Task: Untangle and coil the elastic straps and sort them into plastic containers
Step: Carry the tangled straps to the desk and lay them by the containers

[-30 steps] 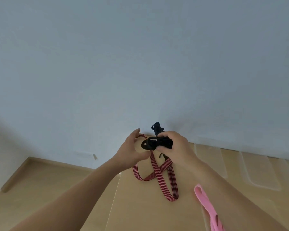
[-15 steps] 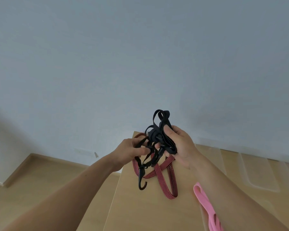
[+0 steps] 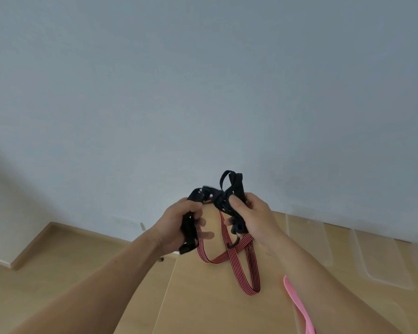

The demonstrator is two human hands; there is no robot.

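Head view: left hand [image 3: 176, 225], right hand [image 3: 252, 219] grip seemingly tangled black strap [image 3: 230, 189].

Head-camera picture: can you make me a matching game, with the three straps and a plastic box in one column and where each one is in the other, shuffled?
Things:
1. black strap
2. red striped strap
3. pink strap
4. clear plastic container

Places:
A. lying looped on the wooden table
B. near the wall, far right
C. held up by the left hand and right hand
D. beside the right forearm, running to the bottom edge

Pairs: 1-C, 2-A, 3-D, 4-B.
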